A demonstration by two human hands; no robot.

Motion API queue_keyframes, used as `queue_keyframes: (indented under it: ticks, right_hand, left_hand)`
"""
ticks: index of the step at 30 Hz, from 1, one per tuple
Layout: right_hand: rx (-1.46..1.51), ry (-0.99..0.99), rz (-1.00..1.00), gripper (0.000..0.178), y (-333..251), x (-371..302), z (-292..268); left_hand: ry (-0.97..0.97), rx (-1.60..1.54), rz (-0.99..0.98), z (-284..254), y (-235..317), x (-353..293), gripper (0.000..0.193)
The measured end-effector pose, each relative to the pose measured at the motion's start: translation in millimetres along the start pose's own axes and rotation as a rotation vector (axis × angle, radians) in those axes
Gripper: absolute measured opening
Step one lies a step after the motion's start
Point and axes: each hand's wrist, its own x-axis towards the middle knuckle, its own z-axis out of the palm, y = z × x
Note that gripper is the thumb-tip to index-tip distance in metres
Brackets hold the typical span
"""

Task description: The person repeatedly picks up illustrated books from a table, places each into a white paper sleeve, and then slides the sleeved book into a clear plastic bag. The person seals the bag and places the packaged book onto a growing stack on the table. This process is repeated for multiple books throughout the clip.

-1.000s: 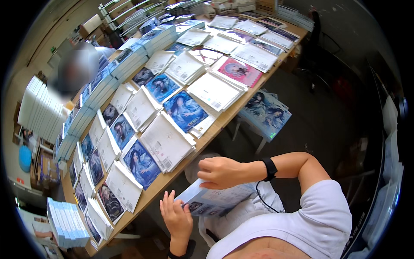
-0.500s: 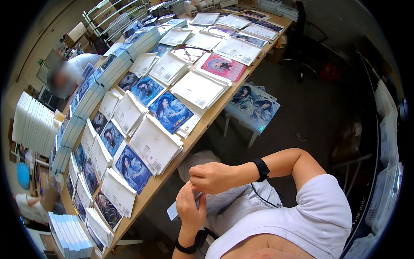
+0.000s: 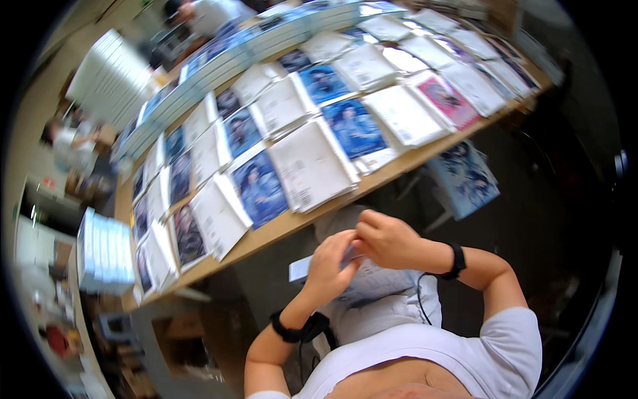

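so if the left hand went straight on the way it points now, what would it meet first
Probably the right hand, lying right ahead of the left hand; whether the two touch is unclear.

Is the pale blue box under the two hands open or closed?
Cannot tell: the left hand and right hand cover part of the pale blue box; the rest is blurred.

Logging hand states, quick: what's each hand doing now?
Left hand: partly curled above the light-blue box; grip cannot be told.
Right hand: fingers bent in, meeting the left; anything pinched cannot be told.
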Motion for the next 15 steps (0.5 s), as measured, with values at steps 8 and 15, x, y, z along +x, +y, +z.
queue_keyframes:
  ticks: [8,15]
  right_hand:
    - [0.369,-0.14,-0.089,0.021,4.2,14.9,-15.7]
    - [0.623,-0.06,-0.037,0.018,-3.4,4.7,0.2]
  left_hand:
    - [-0.073,-0.1,-0.025,-14.4,-13.6,-10.9,0.037]
    - [-0.081,-0.135,-0.006,-11.0,-5.0,-24.8,0.028]
